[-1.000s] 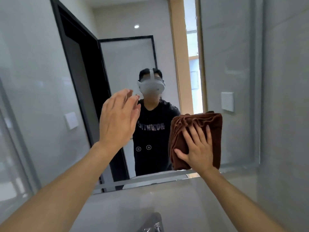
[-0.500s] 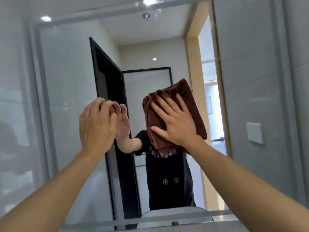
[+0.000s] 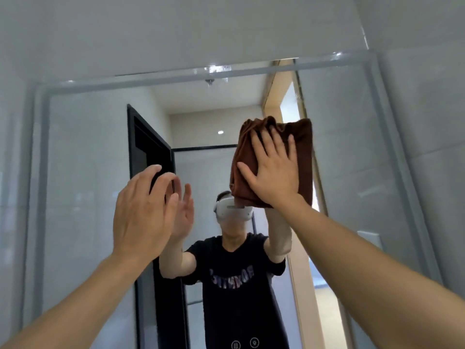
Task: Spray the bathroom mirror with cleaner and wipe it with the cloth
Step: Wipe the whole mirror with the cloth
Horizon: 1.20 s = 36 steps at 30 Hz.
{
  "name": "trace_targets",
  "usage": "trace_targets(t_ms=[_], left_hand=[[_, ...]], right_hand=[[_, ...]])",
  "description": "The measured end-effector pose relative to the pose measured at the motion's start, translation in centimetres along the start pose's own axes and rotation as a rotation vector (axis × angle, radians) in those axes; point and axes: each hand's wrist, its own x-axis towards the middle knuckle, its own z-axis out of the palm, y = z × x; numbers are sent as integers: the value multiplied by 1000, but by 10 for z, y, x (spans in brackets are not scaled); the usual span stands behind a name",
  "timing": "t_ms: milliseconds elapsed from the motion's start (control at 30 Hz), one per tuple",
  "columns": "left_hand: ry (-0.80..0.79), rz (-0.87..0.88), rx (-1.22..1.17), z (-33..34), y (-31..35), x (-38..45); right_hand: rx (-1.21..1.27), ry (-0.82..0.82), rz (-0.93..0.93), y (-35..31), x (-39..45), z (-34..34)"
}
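Note:
The bathroom mirror (image 3: 83,187) fills the wall ahead, with a bevelled edge along its top and sides. A folded brown cloth (image 3: 305,147) is pressed flat against the upper middle of the glass under my right hand (image 3: 273,172), fingers spread over it. My left hand (image 3: 141,210) is raised in front of the glass at the left, fingers apart, holding nothing; whether it touches the mirror I cannot tell. No spray bottle is in view.
Grey wall tiles (image 3: 201,28) surround the mirror. The glass reflects a person in a black shirt, a dark door frame, a lit doorway and a wall switch.
My right hand has carried the cloth from the mirror's lower edge up to its upper part, shifting right in the last half second. My view has tilted upward. The left hand stays raised.

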Motion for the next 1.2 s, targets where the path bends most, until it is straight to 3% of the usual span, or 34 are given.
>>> trace_targets(t_ms=[167, 300, 600, 733, 900, 1200], left_hand=[[77, 16, 56, 0, -5, 38], [119, -11, 17, 7, 15, 76], [183, 16, -113, 26, 55, 106], [121, 56, -105, 22, 45, 97], [40, 14, -28, 5, 13, 101], [57, -51, 122, -20, -54, 85]], right_hand=[[37, -42, -339, -69, 58, 0], [25, -34, -430, -57, 85, 2], [-38, 12, -73, 112, 81, -12], [-60, 3, -12, 127, 80, -11], [-2, 35, 31, 64, 111, -5], [83, -16, -354, -113, 177, 5]])
